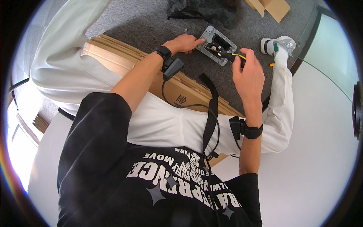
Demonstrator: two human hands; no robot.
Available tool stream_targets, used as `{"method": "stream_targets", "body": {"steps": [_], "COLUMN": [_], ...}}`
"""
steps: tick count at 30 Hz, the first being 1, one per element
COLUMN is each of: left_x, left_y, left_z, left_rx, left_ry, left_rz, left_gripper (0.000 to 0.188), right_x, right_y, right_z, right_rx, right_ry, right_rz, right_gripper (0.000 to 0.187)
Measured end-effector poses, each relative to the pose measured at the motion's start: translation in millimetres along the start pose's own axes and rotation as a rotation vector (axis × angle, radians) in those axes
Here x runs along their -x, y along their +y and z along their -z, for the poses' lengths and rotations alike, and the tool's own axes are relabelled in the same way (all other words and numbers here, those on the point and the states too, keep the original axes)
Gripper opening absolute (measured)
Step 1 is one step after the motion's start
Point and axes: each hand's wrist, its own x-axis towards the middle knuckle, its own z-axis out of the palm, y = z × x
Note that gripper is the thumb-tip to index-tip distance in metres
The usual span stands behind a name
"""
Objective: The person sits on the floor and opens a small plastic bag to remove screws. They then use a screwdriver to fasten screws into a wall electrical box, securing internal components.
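A grey metal plate (225,39) with a black block and small round parts at its middle rests at a tilt over the carpet. My left hand (185,43) pinches the plate's left edge between thumb and fingers. In my right hand (249,75) is a screwdriver (237,56) with a black and yellow handle. Its shaft points left, toward the round parts of the plate; whether the tip touches a screw is too small to tell. Both my wrists carry black straps with small boxes.
Flattened cardboard (109,56) lies stacked beneath my legs. Beyond the plate is a black plastic bag (204,10), with an open cardboard box (274,8) at the far right. A glass panel (332,49) stands on the right. A black cable (196,105) crosses my lap.
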Motion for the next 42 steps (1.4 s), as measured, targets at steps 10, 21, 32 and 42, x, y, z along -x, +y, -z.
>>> {"method": "stream_targets", "body": {"steps": [10, 21, 32, 42], "left_x": [6.2, 3.5, 1.5, 4.6], "left_y": [3.5, 1.9, -0.5, 4.0], "left_z": [1.6, 1.0, -1.0, 1.4], "left_rx": [0.033, 0.034, 0.032, 0.039], "left_ry": [0.009, 0.012, 0.021, 0.023], "left_rz": [-0.008, -0.003, 0.004, 0.004], "left_gripper": [0.076, 0.076, 0.073, 0.073], "right_x": [3.6, 8.6, -7.3, 2.2], "right_y": [7.8, 0.8, -10.4, -0.9], "right_z": [-11.0, -11.2, 5.6, -14.6], "right_rx": [-0.155, -0.372, 0.179, -0.289], "right_ry": [0.07, 0.109, -0.294, 0.134], "right_rz": [-0.037, 0.193, -0.313, 0.197], "right_gripper": [0.041, 0.061, 0.039, 0.051]}}
